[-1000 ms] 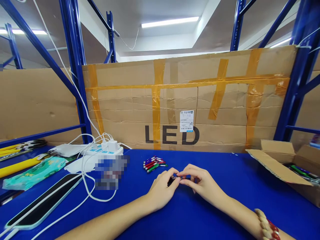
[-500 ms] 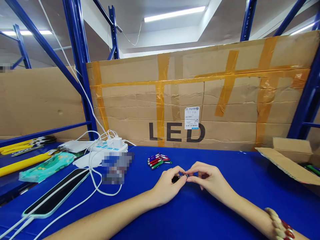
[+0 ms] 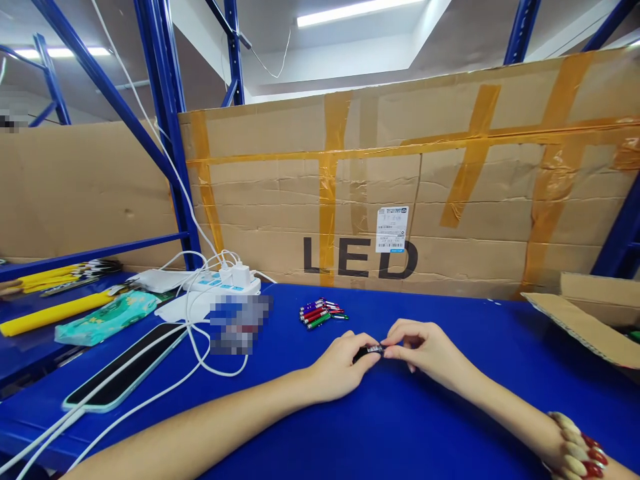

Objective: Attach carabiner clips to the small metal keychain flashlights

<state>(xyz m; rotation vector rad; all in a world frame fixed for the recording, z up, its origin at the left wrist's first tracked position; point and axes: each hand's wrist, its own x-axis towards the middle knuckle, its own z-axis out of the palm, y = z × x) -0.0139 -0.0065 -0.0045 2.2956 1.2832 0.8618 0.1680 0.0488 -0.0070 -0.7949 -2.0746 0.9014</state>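
My left hand (image 3: 341, 368) is closed around a small black cylinder with pale markings (image 3: 374, 349), gripping it between thumb and fingers. Its left part is hidden by the fingers. From the other side, my right hand (image 3: 419, 345) pinches the cylinder's right end with thumb and fingertips; any small part there is too tiny to make out. Both hands meet just above the blue tabletop (image 3: 370, 433). Beyond the left hand lies a small pile of shiny metallic cylinders (image 3: 319, 313) in purple, red and green with silver parts.
On the left are a phone (image 3: 127, 367), white cables, a loaded power strip (image 3: 235, 281), a teal packet (image 3: 107, 318) and yellow rods (image 3: 55, 313). An open cardboard box (image 3: 595, 327) stands at the right. A tall cardboard sheet (image 3: 280, 200) closes off the back.
The camera view has tilted and shifted slightly. More of the black cylinder shows between my hands, and the right fingertips have moved a little along to its right end.
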